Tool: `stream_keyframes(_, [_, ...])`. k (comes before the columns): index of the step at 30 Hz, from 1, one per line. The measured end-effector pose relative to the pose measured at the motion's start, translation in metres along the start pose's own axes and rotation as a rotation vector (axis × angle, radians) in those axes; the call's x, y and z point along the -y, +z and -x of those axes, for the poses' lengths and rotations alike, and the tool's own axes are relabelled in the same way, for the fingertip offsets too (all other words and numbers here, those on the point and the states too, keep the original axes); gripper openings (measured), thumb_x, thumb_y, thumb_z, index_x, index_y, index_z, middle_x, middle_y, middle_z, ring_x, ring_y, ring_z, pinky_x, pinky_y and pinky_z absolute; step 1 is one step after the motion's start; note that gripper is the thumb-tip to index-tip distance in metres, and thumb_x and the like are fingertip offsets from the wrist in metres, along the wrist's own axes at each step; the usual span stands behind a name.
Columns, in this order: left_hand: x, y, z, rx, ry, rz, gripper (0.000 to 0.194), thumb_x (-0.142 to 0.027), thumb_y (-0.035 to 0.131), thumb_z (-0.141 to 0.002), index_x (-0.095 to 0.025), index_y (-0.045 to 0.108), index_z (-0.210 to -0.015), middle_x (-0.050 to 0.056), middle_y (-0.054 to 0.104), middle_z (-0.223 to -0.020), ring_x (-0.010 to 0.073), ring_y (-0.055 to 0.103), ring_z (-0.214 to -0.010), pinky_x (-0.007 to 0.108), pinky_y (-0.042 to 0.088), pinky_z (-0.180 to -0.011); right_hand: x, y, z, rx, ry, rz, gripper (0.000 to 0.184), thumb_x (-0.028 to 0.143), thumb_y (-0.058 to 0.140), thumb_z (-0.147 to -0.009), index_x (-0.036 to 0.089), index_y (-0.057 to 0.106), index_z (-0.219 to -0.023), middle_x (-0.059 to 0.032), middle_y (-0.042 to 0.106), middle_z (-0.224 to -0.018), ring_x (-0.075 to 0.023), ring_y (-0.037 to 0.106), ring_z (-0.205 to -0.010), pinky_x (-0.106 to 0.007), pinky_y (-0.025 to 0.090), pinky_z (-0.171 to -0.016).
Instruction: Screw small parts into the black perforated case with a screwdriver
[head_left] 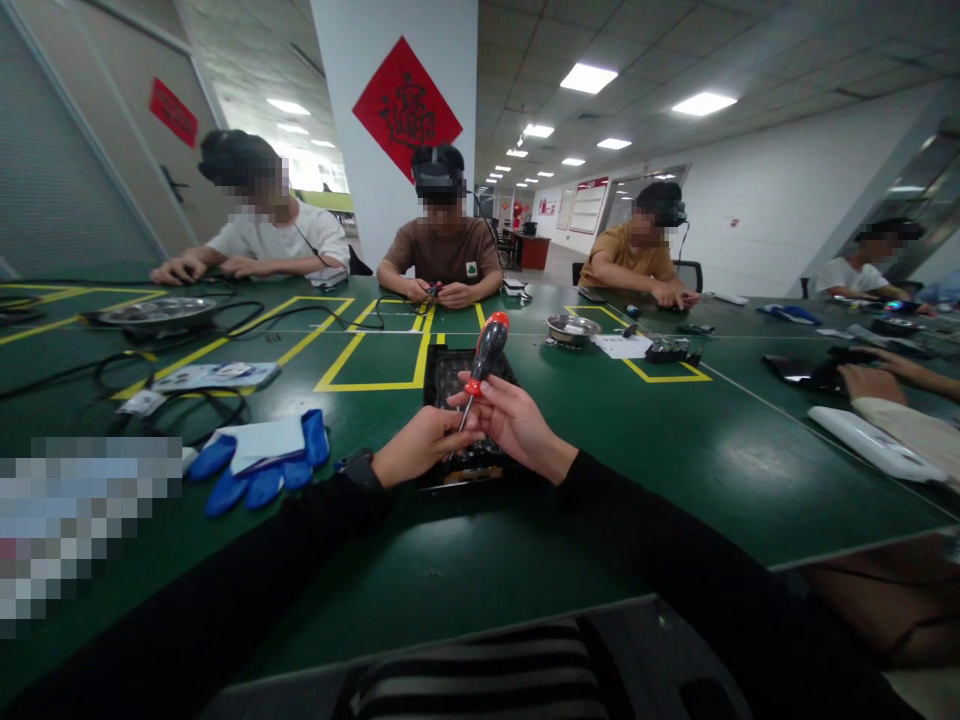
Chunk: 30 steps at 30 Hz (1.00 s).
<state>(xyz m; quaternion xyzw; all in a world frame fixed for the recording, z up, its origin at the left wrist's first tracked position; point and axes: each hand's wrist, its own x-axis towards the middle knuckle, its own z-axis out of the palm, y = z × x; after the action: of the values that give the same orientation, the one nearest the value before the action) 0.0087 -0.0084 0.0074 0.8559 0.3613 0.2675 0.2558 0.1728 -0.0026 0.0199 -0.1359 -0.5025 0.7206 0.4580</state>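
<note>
Head view shows a broad dark green table (660,490) with a soft sheen, marked out in yellow tape outlines (367,387). Near its middle, in front of the wearer, sits a black open case (442,380), partly hidden by the hands above it. Over the case, the right grip (525,425) is closed about the red collar of a screwdriver (491,345), whose red-and-black handle slants upward. The left grip (420,440) has its fingers drawn together at the lower end of the shaft; whether they pinch the shaft or something small, I cannot tell.

To the left on the table lie blue gloves (262,487) under a white sheet (270,445), black cables (97,375) and a round metallic piece (161,312). Farther right stand a metal bowl (574,328) and a white paper (622,346); a long white object (874,440) rests near the right edge, beside another person's sleeved arm (900,425).

Across the table, four people in headgear sit in a row. Behind them rises a white pillar (461,60) bearing a red diamond sign (409,105), and lit panels (589,78) dot the tiled ceiling.
</note>
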Motion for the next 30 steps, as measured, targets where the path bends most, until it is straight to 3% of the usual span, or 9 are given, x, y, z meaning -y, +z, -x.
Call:
stream_keyframes(6, [0.0004, -0.0004, 0.0001, 0.0, 0.025, 0.012, 0.035, -0.041, 0.045, -0.086, -0.012, 0.051, -0.066, -0.005, 0.042, -0.057, 0.0057, 0.04, -0.051, 0.016, 0.031, -0.049, -0.0047, -0.001, -0.0005, -0.025, -0.055, 0.057, 0.022, 0.029, 0.062, -0.078, 0.018, 0.048, -0.091, -0.0048, 0.068, -0.086, -0.008, 0.056, -0.054, -0.018, 0.044, -0.046])
stream_keyframes(17, [0.001, 0.0009, -0.0001, -0.031, 0.019, 0.001, 0.038, -0.043, 0.046, -0.085, -0.012, 0.053, -0.065, -0.005, 0.045, -0.049, 0.0062, 0.045, -0.043, 0.016, 0.033, -0.044, 0.0023, 0.0019, 0.0006, -0.033, 0.025, 0.037, 0.028, 0.024, 0.049, -0.085, 0.016, 0.053, -0.111, -0.0084, 0.068, -0.095, -0.0104, 0.058, -0.061, -0.022, 0.048, -0.051])
stream_keyframes(30, [-0.0014, 0.0008, 0.0012, -0.029, 0.015, 0.002, 0.036, -0.042, 0.043, -0.087, -0.013, 0.051, -0.067, -0.005, 0.042, -0.052, 0.0057, 0.041, -0.046, 0.016, 0.03, -0.045, -0.0038, 0.0018, -0.0011, -0.053, -0.073, 0.099, 0.026, 0.028, 0.065, -0.076, 0.019, 0.048, -0.092, -0.0037, 0.068, -0.086, -0.0078, 0.056, -0.056, -0.019, 0.045, -0.048])
